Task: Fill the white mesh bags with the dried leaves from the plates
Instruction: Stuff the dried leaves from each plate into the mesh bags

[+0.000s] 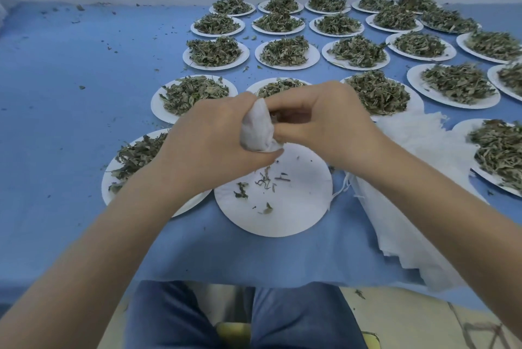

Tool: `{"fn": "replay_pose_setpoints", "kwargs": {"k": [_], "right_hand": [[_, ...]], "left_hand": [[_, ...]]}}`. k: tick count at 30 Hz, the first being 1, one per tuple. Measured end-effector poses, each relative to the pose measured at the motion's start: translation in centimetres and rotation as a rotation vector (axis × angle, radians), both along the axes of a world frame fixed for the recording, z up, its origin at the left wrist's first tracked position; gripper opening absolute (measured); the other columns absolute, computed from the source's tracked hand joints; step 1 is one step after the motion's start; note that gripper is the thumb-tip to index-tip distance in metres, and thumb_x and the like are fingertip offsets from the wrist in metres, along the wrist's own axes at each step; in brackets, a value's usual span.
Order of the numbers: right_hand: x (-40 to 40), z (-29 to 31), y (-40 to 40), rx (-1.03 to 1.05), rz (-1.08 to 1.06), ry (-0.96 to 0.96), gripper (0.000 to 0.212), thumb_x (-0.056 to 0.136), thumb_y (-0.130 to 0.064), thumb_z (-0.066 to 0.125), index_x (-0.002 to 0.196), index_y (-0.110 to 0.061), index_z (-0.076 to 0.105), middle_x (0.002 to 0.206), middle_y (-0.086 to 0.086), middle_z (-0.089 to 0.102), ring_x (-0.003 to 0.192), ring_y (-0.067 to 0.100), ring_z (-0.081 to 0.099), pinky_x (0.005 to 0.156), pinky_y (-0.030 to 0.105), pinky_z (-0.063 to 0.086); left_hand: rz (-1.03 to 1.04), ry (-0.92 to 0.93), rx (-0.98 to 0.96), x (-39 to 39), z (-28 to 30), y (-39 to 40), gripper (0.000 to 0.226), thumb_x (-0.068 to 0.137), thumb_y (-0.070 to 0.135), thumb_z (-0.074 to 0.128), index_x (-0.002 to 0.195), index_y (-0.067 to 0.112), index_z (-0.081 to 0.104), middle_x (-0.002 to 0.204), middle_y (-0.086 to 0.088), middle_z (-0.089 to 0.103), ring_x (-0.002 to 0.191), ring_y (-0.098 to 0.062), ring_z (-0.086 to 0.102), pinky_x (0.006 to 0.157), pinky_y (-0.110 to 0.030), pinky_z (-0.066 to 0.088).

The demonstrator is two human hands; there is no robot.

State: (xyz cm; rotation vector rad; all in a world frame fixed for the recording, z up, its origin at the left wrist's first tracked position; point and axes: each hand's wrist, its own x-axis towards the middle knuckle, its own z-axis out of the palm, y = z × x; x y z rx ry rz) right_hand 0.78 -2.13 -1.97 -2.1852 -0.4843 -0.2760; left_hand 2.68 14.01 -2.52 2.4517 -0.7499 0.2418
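Both hands' grip round mesh bag (257,128)

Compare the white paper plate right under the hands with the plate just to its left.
The near white paper plate holds only a few leaf scraps; the left white paper plate still carries a leaf heap. The near plate is in full view; the left forearm covers part of the left one. Both are round and white.

Bare arms, blue trousers

Both forearms are uncovered, with no sleeves in view up to the frame's near edge; the left hand (209,139) and right hand (324,125) show no gloves. Blue trousers (299,317) cover the legs at the near edge.
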Motion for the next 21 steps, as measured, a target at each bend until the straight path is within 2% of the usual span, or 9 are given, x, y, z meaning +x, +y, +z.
{"fn": "replay_pose_setpoints", "kwargs": {"k": [2, 4, 7, 9, 12, 15, 17, 19, 21], "right_hand": [[-0.1, 0.5, -0.5, 0.075, 0.131, 0.128, 0.031, 0.082, -0.002, 0.067, 0.107, -0.019, 0.07, 0.1, 0.005, 0.072, 0.095, 0.015, 0.067, 0.088, 0.036, 0.05], [-0.1, 0.9, -1.0, 0.053, 0.257, 0.189, 0.033, 0.087, -0.003, 0.062, 0.117, -0.018, 0.063, 0.111, 0.008, 0.069, 0.104, 0.017, 0.064, 0.092, 0.035, 0.049], [-0.1, 1.2, -1.3, 0.12, 0.254, 0.21, 0.039, 0.083, 0.001, 0.065, 0.115, -0.021, 0.063, 0.114, 0.005, 0.067, 0.103, 0.012, 0.065, 0.091, 0.03, 0.052], [0.0, 0.9, -1.1, 0.084, 0.142, 0.103, 0.034, 0.078, 0.001, 0.071, 0.102, -0.023, 0.07, 0.105, 0.002, 0.07, 0.094, 0.01, 0.067, 0.086, 0.029, 0.053], [0.2, 0.2, -0.5, -0.033, 0.043, -0.06, 0.025, 0.076, -0.002, 0.073, 0.092, -0.021, 0.074, 0.092, 0.0, 0.072, 0.083, 0.012, 0.066, 0.08, 0.034, 0.052], [0.5, -0.1, -0.1, -0.105, 0.034, -0.144, 0.018, 0.075, -0.002, 0.069, 0.084, -0.016, 0.076, 0.073, 0.003, 0.071, 0.069, 0.015, 0.059, 0.063, 0.021, 0.046], [0.5, 0.0, 0.1, -0.129, 0.067, -0.119, 0.024, 0.073, -0.002, 0.067, 0.077, -0.024, 0.074, 0.064, 0.004, 0.067, 0.067, 0.017, 0.055, 0.054, 0.016, 0.036], [0.6, 0.3, 0.3, -0.11, 0.111, -0.036, 0.032, 0.075, -0.002, 0.068, 0.078, -0.034, 0.068, 0.063, 0.003, 0.065, 0.063, 0.017, 0.054, 0.053, 0.017, 0.036], [0.7, 0.6, 0.2, -0.114, 0.179, 0.071, 0.03, 0.079, -0.002, 0.066, 0.072, -0.031, 0.065, 0.055, -0.002, 0.057, 0.056, 0.01, 0.048, 0.052, 0.016, 0.034]], "left_hand": [[0.012, -0.016, 0.002, 0.3, 0.2, 0.2, 0.031, 0.062, 0.048, 0.068, 0.071, 0.033, 0.042, 0.069, 0.014, 0.053, 0.066, -0.002, 0.05, 0.055, -0.024, 0.04], [0.021, -0.027, 0.009, 0.7, 0.2, 0.5, 0.03, 0.062, 0.047, 0.069, 0.078, 0.032, 0.048, 0.071, 0.015, 0.055, 0.068, -0.001, 0.051, 0.056, -0.025, 0.041], [0.02, -0.017, -0.004, 0.9, 0.3, 0.5, 0.032, 0.058, 0.053, 0.067, 0.078, 0.035, 0.049, 0.067, 0.018, 0.053, 0.069, 0.006, 0.05, 0.054, -0.014, 0.035], [0.008, -0.008, -0.007, 0.8, 0.3, 0.3, 0.034, 0.057, 0.054, 0.066, 0.077, 0.033, 0.048, 0.065, 0.015, 0.053, 0.069, 0.004, 0.049, 0.056, -0.013, 0.036], [0.007, -0.013, 0.023, 0.8, 0.2, 0.0, 0.029, 0.062, 0.051, 0.063, 0.075, 0.032, 0.046, 0.069, 0.009, 0.054, 0.069, -0.006, 0.049, 0.057, -0.022, 0.038], [-0.023, -0.028, 0.058, 0.9, 0.1, -0.4, 0.025, 0.067, 0.047, 0.059, 0.074, 0.034, 0.04, 0.075, 0.0, 0.052, 0.074, -0.018, 0.048, 0.059, -0.032, 0.038], [-0.045, -0.026, 0.088, 0.8, -0.1, -0.8, 0.024, 0.068, 0.047, 0.058, 0.077, 0.031, 0.044, 0.077, -0.002, 0.052, 0.075, -0.02, 0.048, 0.061, -0.033, 0.039], [-0.041, -0.019, 0.095, 0.7, -0.2, -1.0, 0.024, 0.068, 0.047, 0.059, 0.078, 0.027, 0.049, 0.076, 0.0, 0.052, 0.074, -0.019, 0.048, 0.061, -0.03, 0.038], [-0.019, 0.008, 0.021, 0.5, -0.1, -1.1, 0.026, 0.063, 0.045, 0.065, 0.069, 0.034, 0.042, 0.069, 0.004, 0.05, 0.067, -0.014, 0.047, 0.056, -0.024, 0.034]]}}
